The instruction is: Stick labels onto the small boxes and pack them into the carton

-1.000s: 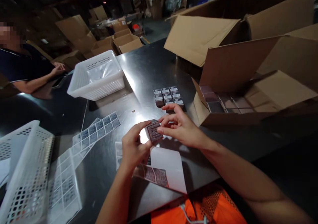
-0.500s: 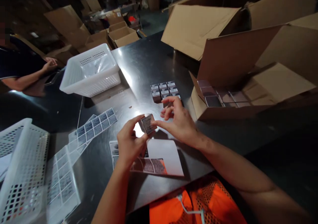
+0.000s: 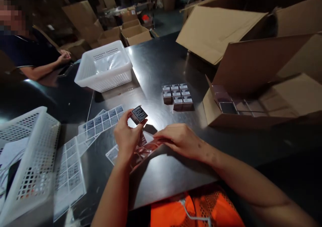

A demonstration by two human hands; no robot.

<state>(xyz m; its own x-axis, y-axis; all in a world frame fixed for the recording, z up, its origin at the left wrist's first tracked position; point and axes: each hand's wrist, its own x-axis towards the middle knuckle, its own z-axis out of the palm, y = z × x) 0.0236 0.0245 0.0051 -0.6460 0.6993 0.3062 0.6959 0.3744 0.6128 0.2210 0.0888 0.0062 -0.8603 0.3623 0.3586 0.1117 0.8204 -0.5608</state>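
Between thumb and fingers, my left hand [image 3: 128,131] grips a small dark box [image 3: 139,114], its printed face turned up. To the right, my right hand [image 3: 182,140] pinches the edge of a sticker sheet [image 3: 148,149] and bends it upward; part of the sheet is hidden behind my left hand and wrist. Several small boxes with barcode labels [image 3: 177,94] stand grouped in rows beyond my right hand. More printed sticker sheets [image 3: 69,168] lie on the table to the left of my left hand.
A white basket holding clear plastic bags [image 3: 104,67] stands at the back left, another white basket [image 3: 41,156] at the near left. An open carton [image 3: 217,111] with small boxes inside is at right. A co-worker's hands [image 3: 64,56] rest at the far left.
My right hand has left the small box and moved down to the sticker sheet, lifting its edge. My left hand has turned the box, and its dark printed face now shows.
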